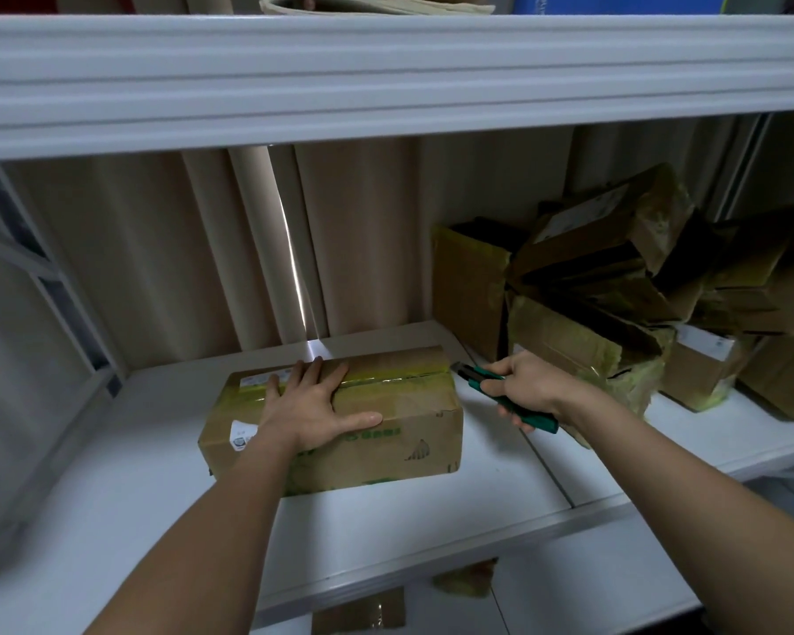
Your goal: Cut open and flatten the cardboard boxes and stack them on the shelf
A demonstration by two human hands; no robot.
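Observation:
A closed brown cardboard box (399,433), sealed along its top seam with yellowish tape, lies on the white shelf (157,497). My left hand (310,405) presses flat on the box's top, fingers spread. My right hand (526,387) grips a green utility knife (487,382), whose blade tip sits at the box's upper right corner, at the end of the taped seam.
A heap of opened, crumpled cardboard boxes (615,291) fills the shelf's right side. A beige curtain (202,249) hangs behind. The upper shelf board (386,80) spans the top of the view. Cardboard scraps (464,582) lie on the floor below.

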